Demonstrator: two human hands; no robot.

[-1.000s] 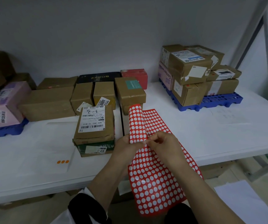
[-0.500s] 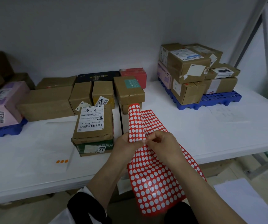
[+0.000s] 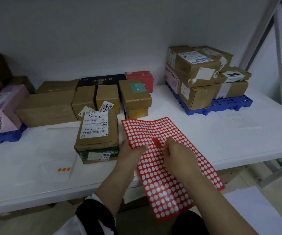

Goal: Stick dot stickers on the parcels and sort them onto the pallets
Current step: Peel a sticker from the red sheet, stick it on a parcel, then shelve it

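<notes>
A red sticker sheet (image 3: 164,170) with rows of pale dots hangs over the white table's front edge. My left hand (image 3: 130,150) pinches the sheet's left edge. My right hand (image 3: 177,152) is curled on the sheet's middle; whether it holds a sticker is hidden. A brown parcel (image 3: 97,129) with a white label lies just left of my hands, on top of a green box (image 3: 99,154). Blue pallets carry stacked parcels at the right (image 3: 230,104) and the far left (image 3: 4,135).
Several brown parcels (image 3: 48,107), a black box (image 3: 102,80) and a red box (image 3: 140,78) line the back of the table (image 3: 204,141). A white sheet with three orange dots (image 3: 64,169) lies at the front left. A metal frame post (image 3: 279,51) rises at right.
The sheet's upper part, folded upright before, now lies flat and spread. My hands have moved apart along it.
</notes>
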